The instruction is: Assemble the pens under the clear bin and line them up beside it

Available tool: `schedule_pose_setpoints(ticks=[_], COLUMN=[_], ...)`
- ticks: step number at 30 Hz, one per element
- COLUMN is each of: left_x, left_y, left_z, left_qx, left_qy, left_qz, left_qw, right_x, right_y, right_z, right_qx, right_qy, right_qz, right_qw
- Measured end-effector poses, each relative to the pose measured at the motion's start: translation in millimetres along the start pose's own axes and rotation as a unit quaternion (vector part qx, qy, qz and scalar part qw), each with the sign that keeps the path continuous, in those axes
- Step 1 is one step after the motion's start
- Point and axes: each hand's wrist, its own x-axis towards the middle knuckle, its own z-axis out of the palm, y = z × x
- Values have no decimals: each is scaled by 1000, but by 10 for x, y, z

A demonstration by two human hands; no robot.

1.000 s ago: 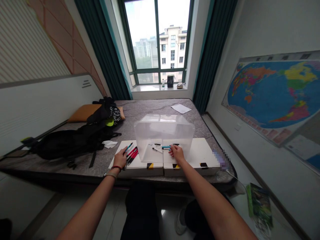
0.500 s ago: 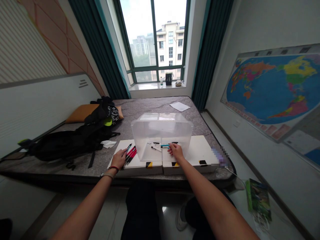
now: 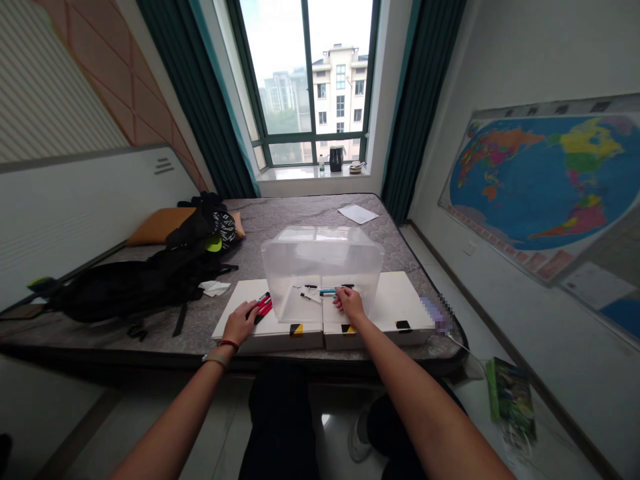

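On the white boxes, my left hand has its fingers bent at a small bunch of red pens, touching their left side. The fingertips are partly hidden. My right hand pinches a blue pen held roughly level, its tip pointing left. This hand overlaps a clear plastic bin; whether it is inside or in front of the bin I cannot tell. Close to the blue pen, a black pen and a white pen with dark ends lie within the bin's outline.
Two flat white boxes lie side by side at the front of a grey mattress. A black backpack and a crumpled tissue are to the left. A paper sheet lies behind the bin.
My left hand has shifted slightly onto the red pens, and the blue pen seen at its fingertips before no longer shows there. The right hand has hardly moved.
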Motion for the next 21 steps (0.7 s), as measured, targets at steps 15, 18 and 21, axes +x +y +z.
schedule_pose_setpoints(ticks=[15,18,21], left_x=[-75,-165,-212], left_y=[1139,1467,1701], left_z=[-485,-365,-146], left_qx=[-114,-138,-127], left_qy=[294,188,36], left_qz=[30,121,227], left_qw=[949,965,965], right_x=[-38,-29,-17], right_y=[-34,-14,-10], right_z=[10,8,2], right_qx=[-31,-39,-66], right_qy=[2,0,-2], right_qz=[-7,-5,-12], right_qw=[999,999,998])
